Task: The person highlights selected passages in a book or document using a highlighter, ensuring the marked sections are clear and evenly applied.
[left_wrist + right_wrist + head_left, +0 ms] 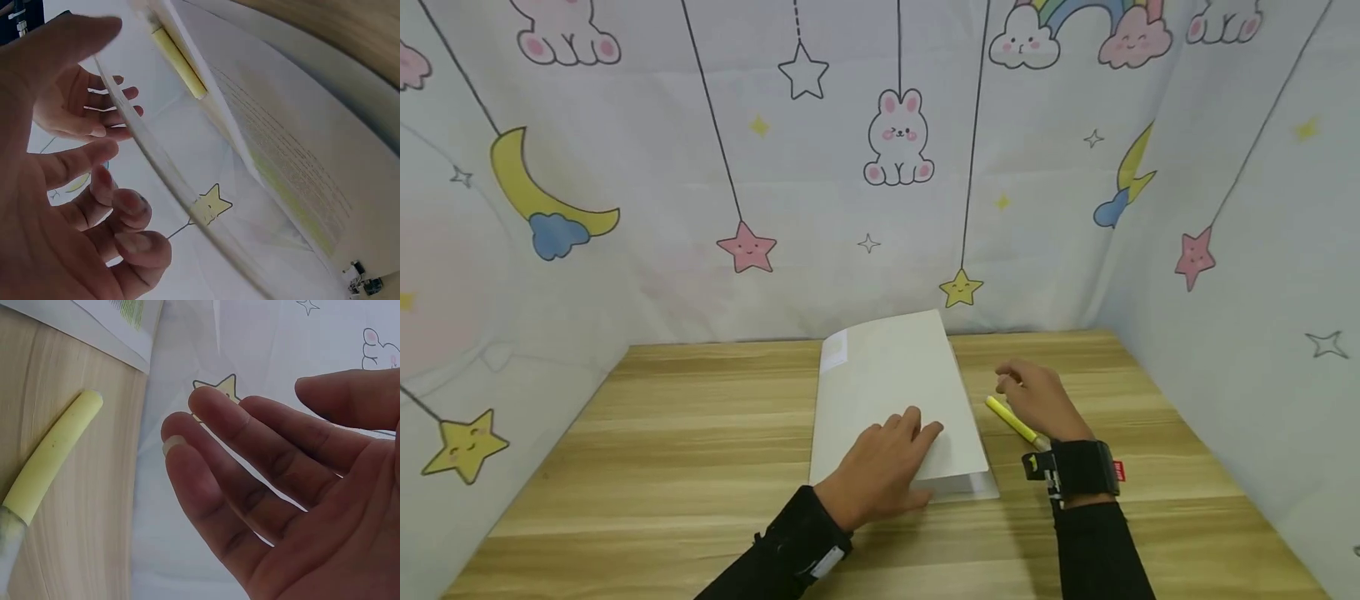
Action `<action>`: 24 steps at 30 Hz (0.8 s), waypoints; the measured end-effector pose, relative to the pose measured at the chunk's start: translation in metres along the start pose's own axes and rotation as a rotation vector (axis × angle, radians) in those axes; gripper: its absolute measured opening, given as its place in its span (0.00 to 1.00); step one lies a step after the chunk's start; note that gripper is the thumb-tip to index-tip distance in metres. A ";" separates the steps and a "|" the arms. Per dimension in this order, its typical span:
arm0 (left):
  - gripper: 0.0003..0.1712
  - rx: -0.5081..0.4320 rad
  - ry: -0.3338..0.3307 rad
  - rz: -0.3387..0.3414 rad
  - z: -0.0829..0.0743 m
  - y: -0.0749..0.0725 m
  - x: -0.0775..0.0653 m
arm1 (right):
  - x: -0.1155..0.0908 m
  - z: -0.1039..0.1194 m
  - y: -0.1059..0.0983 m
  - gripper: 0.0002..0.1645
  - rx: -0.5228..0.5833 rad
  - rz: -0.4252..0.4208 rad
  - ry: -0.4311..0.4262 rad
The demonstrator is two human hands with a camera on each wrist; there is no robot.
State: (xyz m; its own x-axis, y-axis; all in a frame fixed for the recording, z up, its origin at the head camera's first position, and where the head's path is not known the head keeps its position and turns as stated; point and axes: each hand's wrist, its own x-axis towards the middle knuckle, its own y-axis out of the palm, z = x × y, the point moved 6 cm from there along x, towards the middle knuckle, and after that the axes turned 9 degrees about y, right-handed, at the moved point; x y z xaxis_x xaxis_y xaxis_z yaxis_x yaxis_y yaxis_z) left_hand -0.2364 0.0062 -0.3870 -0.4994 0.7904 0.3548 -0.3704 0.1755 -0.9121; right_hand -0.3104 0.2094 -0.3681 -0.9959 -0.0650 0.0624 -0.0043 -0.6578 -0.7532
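Observation:
A white folder (887,392) lies on the wooden table with its cover partly raised along the right and near sides. Between its leaves, the left wrist view shows a printed sheet (281,156) with a yellow-green band. My left hand (880,471) is over the cover's near edge, fingers loosely spread and gripping nothing; whether they touch the cover I cannot tell. To the right of the folder lies a yellow highlighter (1011,419), its rear end partly hidden by my right wrist. My right hand (1037,400) hovers beside it, fingers loosely bent, holding nothing.
The wooden table (700,433) spreads to both sides of the folder. White cloth (685,292) printed with stars, moons and rabbits encloses its back and sides. A small label (834,352) sits at the folder's far left corner.

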 end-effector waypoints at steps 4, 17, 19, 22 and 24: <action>0.36 -0.038 0.006 -0.036 0.000 -0.002 -0.001 | 0.001 0.001 0.004 0.20 0.011 0.010 0.003; 0.54 -0.195 -0.042 -0.081 0.017 -0.049 -0.006 | 0.011 0.021 0.046 0.18 -0.072 0.059 -0.043; 0.52 -0.203 -0.061 -0.099 0.022 -0.057 -0.008 | 0.011 0.026 0.063 0.20 -0.110 0.108 -0.048; 0.47 -0.222 -0.094 -0.135 0.029 -0.068 -0.012 | 0.009 0.030 0.086 0.23 -0.201 0.176 -0.023; 0.42 -0.218 -0.110 -0.175 0.032 -0.077 -0.013 | 0.007 0.031 0.095 0.25 -0.268 0.194 0.011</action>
State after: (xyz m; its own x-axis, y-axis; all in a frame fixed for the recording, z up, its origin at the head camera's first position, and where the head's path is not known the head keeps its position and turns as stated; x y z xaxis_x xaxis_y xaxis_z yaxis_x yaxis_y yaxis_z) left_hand -0.2266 -0.0369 -0.3151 -0.5289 0.6708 0.5199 -0.2876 0.4346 -0.8535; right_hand -0.3149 0.1232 -0.4193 -0.9813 -0.1608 -0.1054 0.1639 -0.4132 -0.8958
